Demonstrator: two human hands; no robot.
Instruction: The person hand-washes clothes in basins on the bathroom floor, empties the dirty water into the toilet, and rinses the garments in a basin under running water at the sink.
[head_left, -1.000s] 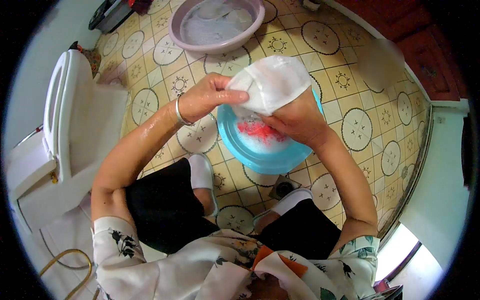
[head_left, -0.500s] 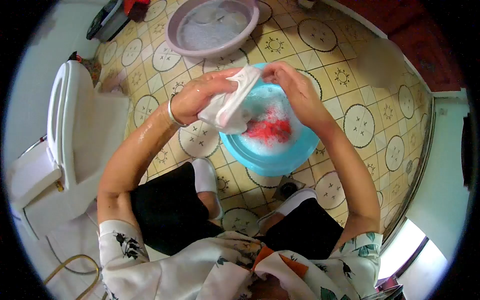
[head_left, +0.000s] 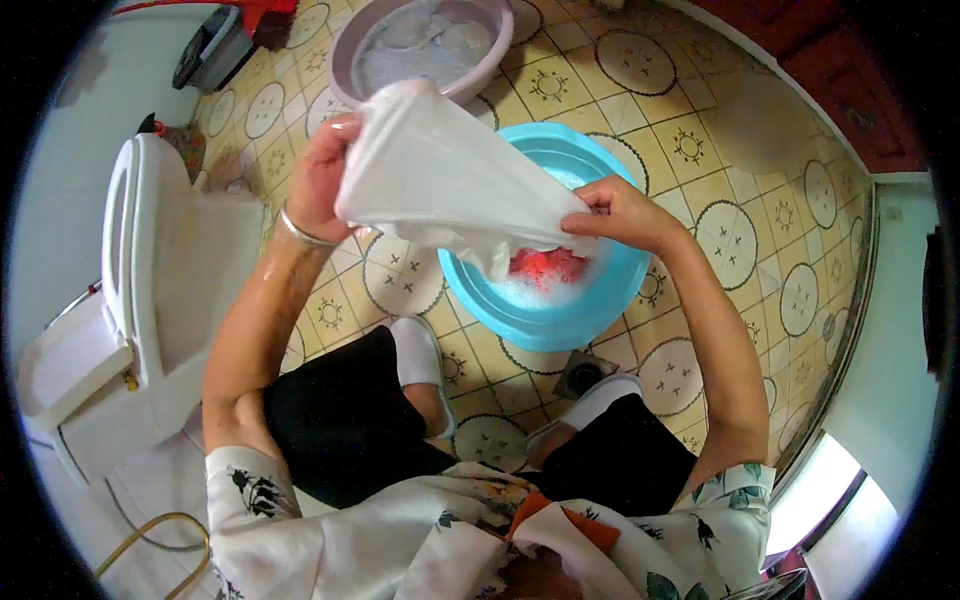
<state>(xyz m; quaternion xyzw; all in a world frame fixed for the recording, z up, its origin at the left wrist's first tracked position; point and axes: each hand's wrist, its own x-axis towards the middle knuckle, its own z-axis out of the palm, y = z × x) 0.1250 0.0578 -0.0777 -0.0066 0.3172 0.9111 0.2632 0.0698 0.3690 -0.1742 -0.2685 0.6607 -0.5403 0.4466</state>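
A wet white cloth is stretched between my two hands above the basin; whether it is a garment I cannot tell. My left hand, with a silver bangle at the wrist, grips its left end, and part of the fingers is behind the fabric. At the opposite end my right hand pinches the corner between thumb and fingers. Below hangs the light blue basin on the floor, holding suds and a red cloth half under foam. The white cloth covers the basin's upper left part.
A pink basin of soapy water with pale items stands beyond the blue one. On the left is a white toilet, near a grey tub. A floor drain lies between my slippered feet. Dark red cabinetry borders the right.
The white cloth, bunched in my left hand before, is now spread wide. My left hand moved left; my right hand moved down and right and now grips a corner.
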